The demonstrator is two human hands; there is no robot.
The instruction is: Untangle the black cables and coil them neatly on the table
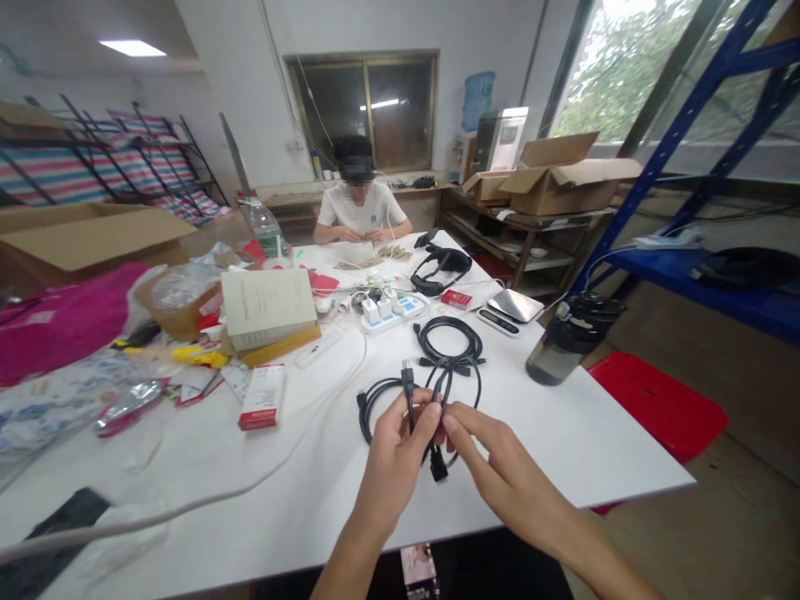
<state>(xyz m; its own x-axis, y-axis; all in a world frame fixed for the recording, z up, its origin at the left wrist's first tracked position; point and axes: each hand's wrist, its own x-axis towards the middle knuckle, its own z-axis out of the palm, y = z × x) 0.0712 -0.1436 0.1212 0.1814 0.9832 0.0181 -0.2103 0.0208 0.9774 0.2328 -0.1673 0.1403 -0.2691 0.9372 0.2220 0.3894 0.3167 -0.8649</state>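
A looped black cable [445, 379] is held up over the near part of the white table. My left hand [403, 433] is closed around it, with one black plug [407, 375] with a metal tip pointing up by the fingers. Another black connector [438, 465] hangs below, between my hands. My right hand [481, 442] pinches the same cable, its thumb and fingers against the strands. Behind lies a coiled black cable [448, 321] on the table, and a further black coil [373, 400] rests just left of my left hand.
Beyond the coils stand a white power strip [393, 314], a small scale [516, 306] and a black headset [441, 271]. A dark bottle [572, 337] is near the right edge. Boxes [268, 308] and bags clutter the left. A person [359, 208] sits across the table.
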